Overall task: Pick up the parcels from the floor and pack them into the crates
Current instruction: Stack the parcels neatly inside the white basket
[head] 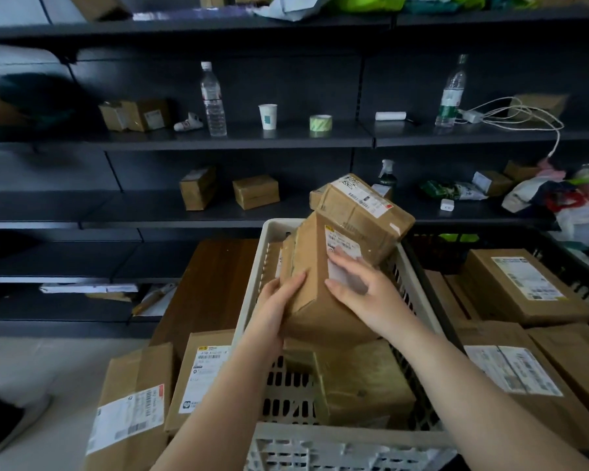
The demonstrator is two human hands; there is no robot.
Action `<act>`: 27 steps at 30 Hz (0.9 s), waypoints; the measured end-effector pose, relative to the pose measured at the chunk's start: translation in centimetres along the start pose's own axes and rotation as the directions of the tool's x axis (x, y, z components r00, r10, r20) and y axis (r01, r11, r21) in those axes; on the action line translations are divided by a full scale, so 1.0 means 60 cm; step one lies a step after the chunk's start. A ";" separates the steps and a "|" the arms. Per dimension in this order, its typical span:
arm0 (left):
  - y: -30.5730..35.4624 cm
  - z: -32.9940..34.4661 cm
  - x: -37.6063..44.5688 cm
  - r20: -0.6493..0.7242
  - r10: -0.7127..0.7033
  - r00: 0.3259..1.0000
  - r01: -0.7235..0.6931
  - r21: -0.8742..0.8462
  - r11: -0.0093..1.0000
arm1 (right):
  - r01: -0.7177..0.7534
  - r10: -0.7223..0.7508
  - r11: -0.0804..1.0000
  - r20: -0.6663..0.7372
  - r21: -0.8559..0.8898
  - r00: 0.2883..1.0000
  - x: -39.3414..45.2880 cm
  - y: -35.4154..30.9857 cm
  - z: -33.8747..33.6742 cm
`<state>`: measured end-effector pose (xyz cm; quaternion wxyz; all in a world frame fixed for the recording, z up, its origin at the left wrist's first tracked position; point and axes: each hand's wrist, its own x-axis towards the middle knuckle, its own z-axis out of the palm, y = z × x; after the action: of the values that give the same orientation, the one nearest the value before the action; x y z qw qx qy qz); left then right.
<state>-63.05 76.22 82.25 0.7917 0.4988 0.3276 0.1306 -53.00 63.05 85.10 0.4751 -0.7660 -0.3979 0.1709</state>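
Both hands are gripping 1 brown box (315, 283) over the white crate (252, 294). The left hand (279, 297) is pressing flat against the box's left side, its fingers (294, 280) lying close together. The right hand (361, 287) is resting on the box's top face, its fingers (342, 258) spread over a white label. Just beyond those fingers, a second box (364, 212) is leaning on the held one. Below the hands, a taped box (364, 385) is lying inside the crate. Right of the right hand, a black crate (578, 266) is holding more boxes. Left of the left hand, 2 parcels (133, 413) are standing outside the white crate.
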 end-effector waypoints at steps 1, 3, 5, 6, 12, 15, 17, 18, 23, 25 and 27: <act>0.008 -0.006 -0.007 -0.006 0.025 1.000 -0.025 0.093 0.995 | 0.041 -0.042 0.999 -0.036 -0.021 0.998 -0.001 -0.003 0.008; 0.032 -0.016 -0.020 -0.019 0.078 0.997 -0.069 0.294 0.953 | 0.154 -0.163 0.984 -0.091 -0.094 0.982 -0.005 -0.018 0.022; 0.056 -0.026 -0.027 0.011 0.131 0.991 -0.125 0.392 0.912 | 0.295 -0.317 0.928 -0.070 -0.226 0.946 -0.005 -0.035 0.035; 0.065 -0.032 -0.028 0.039 0.155 0.987 -0.158 0.373 0.914 | 0.355 -0.379 0.900 -0.052 -0.252 0.924 -0.003 -0.042 0.040; 0.086 -0.107 -0.029 -0.060 0.155 0.986 -0.160 -0.088 0.983 | 0.201 -0.185 0.966 -0.107 0.161 0.977 0.033 -0.031 0.022; 0.082 -0.174 -0.031 -0.156 0.170 0.973 -0.192 -0.133 0.972 | 0.076 0.118 0.910 0.431 -0.408 0.895 0.044 0.021 0.025; 0.067 -0.217 -0.034 -0.215 0.152 0.965 -0.183 -0.132 0.974 | 0.188 0.464 0.653 0.584 -0.734 0.666 0.037 0.061 0.046; 0.056 -0.236 -0.036 -0.244 0.142 0.959 -0.179 -0.133 0.975 | 0.254 0.563 0.545 0.573 -0.799 0.595 0.033 0.078 0.057; 0.011 -0.326 -0.048 -0.322 0.059 0.945 -0.136 -0.224 0.965 | 0.348 0.534 0.459 0.566 -0.818 0.628 0.038 0.127 0.077; 0.001 -0.350 -0.044 -0.330 0.053 0.943 -0.124 -0.198 0.972 | 0.373 0.459 0.449 0.568 -0.812 0.683 0.042 0.138 0.080; -0.011 -0.358 -0.036 -0.309 0.003 0.951 -0.061 -0.178 0.982 | 0.385 0.445 0.444 0.573 -0.809 0.688 0.046 0.147 0.082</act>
<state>-78.68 89.90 76.35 0.7718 0.4021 0.4249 0.2494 -50.50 66.07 75.41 -0.2062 -0.7675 -0.5616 0.2306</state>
